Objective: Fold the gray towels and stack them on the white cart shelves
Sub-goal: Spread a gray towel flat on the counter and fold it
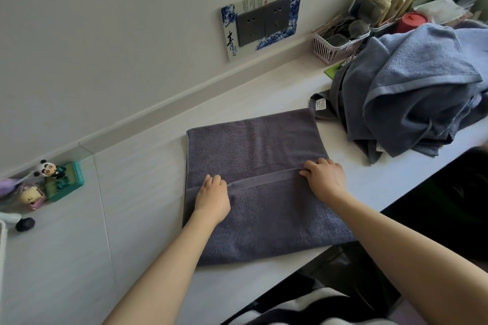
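Observation:
A dark gray towel (253, 145) lies flat on the white desk (148, 182), with its near half folded up so the hemmed edge runs across the middle. My left hand (212, 199) holds that hem near the towel's left side, fingers curled over it. My right hand (326, 178) holds the same hem near the right side. A heap of unfolded gray-blue towels (417, 87) sits at the right of the desk. The white cart is not in view.
A pink basket (335, 47) and storage boxes with small items (383, 5) stand by the wall at the back right, next to a red lid (412, 20). Small figurines (48, 182) sit at the left. A wall socket plate (261, 21) is behind the towel.

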Motion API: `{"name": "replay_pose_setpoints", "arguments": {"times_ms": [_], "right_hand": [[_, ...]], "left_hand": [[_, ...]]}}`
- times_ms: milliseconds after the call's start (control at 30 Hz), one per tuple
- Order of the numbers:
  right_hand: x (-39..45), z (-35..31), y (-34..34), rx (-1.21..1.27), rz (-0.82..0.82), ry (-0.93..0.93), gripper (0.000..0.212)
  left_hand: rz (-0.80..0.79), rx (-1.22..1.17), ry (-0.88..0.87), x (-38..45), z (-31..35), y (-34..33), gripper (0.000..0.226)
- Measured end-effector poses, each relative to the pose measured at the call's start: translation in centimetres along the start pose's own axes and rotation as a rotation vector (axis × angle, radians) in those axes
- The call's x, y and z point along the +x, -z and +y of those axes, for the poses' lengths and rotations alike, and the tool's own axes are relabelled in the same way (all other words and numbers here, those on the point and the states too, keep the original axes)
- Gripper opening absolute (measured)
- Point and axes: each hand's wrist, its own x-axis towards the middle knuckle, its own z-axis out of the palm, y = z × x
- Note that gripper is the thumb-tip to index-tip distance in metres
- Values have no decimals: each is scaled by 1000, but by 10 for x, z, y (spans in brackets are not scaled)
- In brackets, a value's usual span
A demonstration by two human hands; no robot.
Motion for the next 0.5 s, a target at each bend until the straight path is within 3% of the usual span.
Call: {"name": "replay_pose_setpoints", "arguments": {"times_ms": [167, 233, 300, 367, 433, 500], "right_hand": [[2, -5, 5, -83, -69, 6, 33], [-3, -7, 6, -98, -24, -1, 32], [-14, -14, 3, -66, 92, 47, 33], [-32, -26, -4, 24, 236, 163, 33], [-54, -41, -21, 101, 238, 276, 39], [-73, -52, -36, 122, 129, 309, 45]], "left_hand": [[-84, 15, -27, 2, -4, 11, 32], [81, 30, -16, -3, -2, 7, 27], [312, 19, -11, -10, 6, 1, 37], [394, -81, -128, -20, 23, -11, 45], [296, -153, -227, -33, 43, -25, 53], [169, -137, -223, -43, 57, -35, 59]]}}
